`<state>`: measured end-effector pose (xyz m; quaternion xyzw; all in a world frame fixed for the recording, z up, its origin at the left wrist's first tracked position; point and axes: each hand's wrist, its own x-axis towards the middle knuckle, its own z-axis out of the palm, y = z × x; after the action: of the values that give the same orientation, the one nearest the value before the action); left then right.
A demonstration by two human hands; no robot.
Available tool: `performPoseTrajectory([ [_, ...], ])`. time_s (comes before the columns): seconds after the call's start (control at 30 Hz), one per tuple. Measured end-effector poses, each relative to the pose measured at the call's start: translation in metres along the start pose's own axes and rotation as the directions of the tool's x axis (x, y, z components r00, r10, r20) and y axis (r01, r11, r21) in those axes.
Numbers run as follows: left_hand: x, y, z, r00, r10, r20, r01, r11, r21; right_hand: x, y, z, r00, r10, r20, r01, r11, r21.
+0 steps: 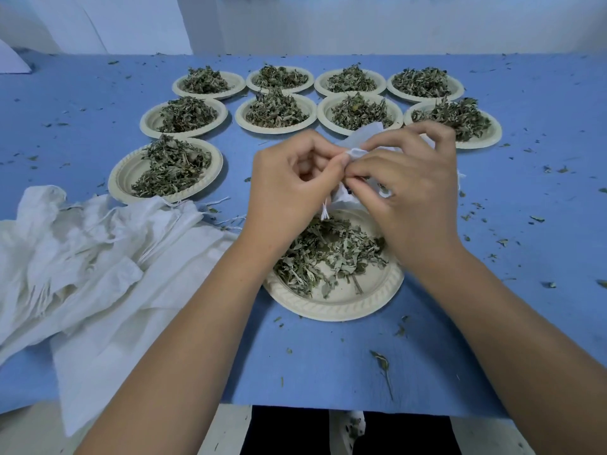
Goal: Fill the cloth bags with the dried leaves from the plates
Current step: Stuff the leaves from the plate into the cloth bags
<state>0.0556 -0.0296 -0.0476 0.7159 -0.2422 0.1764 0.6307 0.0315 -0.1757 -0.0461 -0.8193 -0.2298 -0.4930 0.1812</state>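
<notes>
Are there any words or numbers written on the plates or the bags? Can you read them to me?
None: no word, number, label or sign can be read anywhere in this view.
The plates carry only a moulded rim pattern.
The small cloth bag pinched by the left hand and the right hand is plain white.
The pile of cloth bags is plain too.
The blue table cover has no print.

head-worn view, forward and down
</notes>
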Motion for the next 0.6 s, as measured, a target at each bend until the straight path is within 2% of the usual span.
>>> performPoseTrajectory([
  [0.1, 0.000, 0.001, 0.001, 1.000, -0.007, 0.020, 0.007, 1.000, -0.003, -0.002, 0.000, 0.006, 0.992, -0.020, 0.128, 0.018, 1.000, 0.016],
  [0.23, 0.001, 0.002, 0.000, 0.999, -0.021, -0.047, 0.022, 1.000, 0.013, -0.002, 0.003, 0.001, 0.939, 0.069, 0.337, -0.132, 0.977, 0.169],
  [0.43, 0.004, 0.001, -0.005, 0.982, -0.045, -0.181, 0.044, 0.999, -0.007, 0.005, 0.011, -0.008, 0.974, 0.098, 0.206, -0.114, 0.991, 0.067],
  [0.6, 0.004, -0.001, -0.004, 0.989, -0.041, -0.143, 0.039, 0.999, -0.012, 0.001, 0.002, -0.003, 0.987, 0.073, 0.145, -0.087, 0.992, 0.087],
])
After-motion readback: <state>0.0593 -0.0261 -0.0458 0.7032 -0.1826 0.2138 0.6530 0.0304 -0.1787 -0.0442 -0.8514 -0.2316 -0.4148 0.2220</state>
